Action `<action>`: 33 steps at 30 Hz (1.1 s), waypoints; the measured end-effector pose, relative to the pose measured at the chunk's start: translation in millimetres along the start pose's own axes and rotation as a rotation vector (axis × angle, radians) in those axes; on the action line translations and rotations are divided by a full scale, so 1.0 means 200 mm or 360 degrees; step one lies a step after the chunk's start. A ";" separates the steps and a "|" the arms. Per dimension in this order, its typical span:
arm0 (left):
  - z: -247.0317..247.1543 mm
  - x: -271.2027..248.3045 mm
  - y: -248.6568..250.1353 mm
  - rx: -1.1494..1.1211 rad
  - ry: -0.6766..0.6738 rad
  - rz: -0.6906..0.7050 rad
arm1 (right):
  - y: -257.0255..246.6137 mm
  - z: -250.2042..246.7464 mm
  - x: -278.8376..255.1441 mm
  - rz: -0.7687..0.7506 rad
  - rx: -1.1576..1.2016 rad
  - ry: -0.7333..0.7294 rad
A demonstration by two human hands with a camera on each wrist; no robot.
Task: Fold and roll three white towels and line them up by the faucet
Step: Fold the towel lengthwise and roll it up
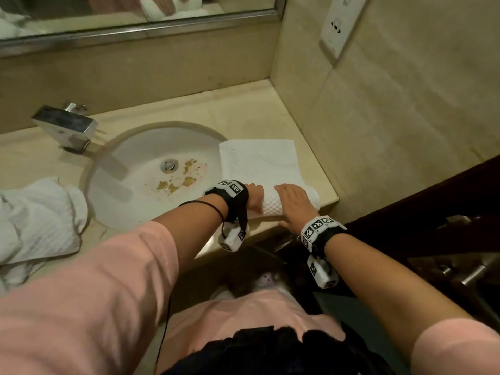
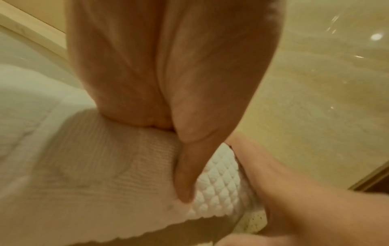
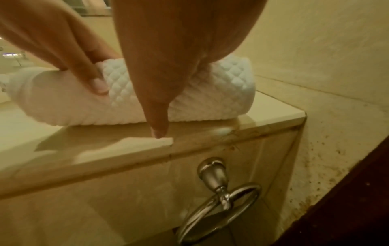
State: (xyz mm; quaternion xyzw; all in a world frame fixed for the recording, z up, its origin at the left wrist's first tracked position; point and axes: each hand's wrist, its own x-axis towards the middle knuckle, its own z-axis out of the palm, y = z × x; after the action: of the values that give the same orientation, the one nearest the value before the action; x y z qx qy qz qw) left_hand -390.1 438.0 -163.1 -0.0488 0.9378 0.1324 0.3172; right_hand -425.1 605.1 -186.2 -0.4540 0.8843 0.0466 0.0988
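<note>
One half-rolled, diamond-textured white towel (image 1: pixel 259 169)

Pink sleeves (image 1: pixel 130 269) pushed up, black wrist straps (image 1: pixel 323 234) carrying white checker-marked camera blocks (image 1: pixel 232 239), thin black cable (image 1: pixel 205 205) looping.

My beige stone vanity counter (image 1: pixel 243 109) carries a half-rolled white towel (image 1: pixel 259 163) at its right end beside the sink basin (image 1: pixel 140 169), with my hands on the roll. A crumpled white towel (image 1: pixel 40 217) lies at the left, and the chrome faucet (image 1: pixel 65 125) stands behind the basin.
</note>
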 end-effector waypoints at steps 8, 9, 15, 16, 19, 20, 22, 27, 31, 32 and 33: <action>0.02 0.03 -0.04 -0.0090 0.0124 0.0002 | 0.00 -0.06 0.20 0.0077 -0.0145 -0.0225; 0.04 0.03 -0.04 -0.0096 0.0219 0.0016 | 0.02 -0.07 0.23 0.0063 -0.0149 -0.0275; 0.16 0.01 0.01 0.0272 0.0556 0.0014 | 0.08 -0.13 0.40 0.0040 -0.0059 -0.0540; 0.18 0.01 0.03 0.0329 0.0581 -0.0037 | 0.09 -0.14 0.43 0.0047 -0.0029 -0.0587; 0.21 0.00 0.09 0.0404 0.0563 -0.0211 | 0.12 -0.15 0.48 0.0054 0.0057 -0.0675; 0.20 0.00 0.10 0.0403 0.0546 -0.0233 | 0.13 -0.15 0.49 0.0058 0.0094 -0.0685; 0.17 0.01 0.10 0.0387 0.0540 -0.0209 | 0.15 -0.15 0.49 0.0064 0.0158 -0.0679; 0.06 0.03 0.03 0.0344 0.0502 -0.0052 | 0.15 -0.13 0.48 0.0064 0.0203 -0.0579; 0.02 0.09 -0.02 0.0300 0.0403 0.0011 | 0.16 -0.10 0.42 0.0052 0.0254 -0.0312; 0.02 0.10 -0.03 0.0292 0.0375 0.0025 | 0.16 -0.10 0.41 0.0008 0.0221 -0.0253; 0.00 0.11 -0.04 0.0278 0.0331 0.0039 | 0.15 -0.10 0.39 -0.0047 0.0158 -0.0215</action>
State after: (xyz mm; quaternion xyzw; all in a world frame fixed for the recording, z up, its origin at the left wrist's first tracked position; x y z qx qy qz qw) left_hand -406.0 430.2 -178.4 -0.0231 0.9741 0.0483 0.2195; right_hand -496.9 557.5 -184.7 -0.4572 0.8701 0.0317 0.1813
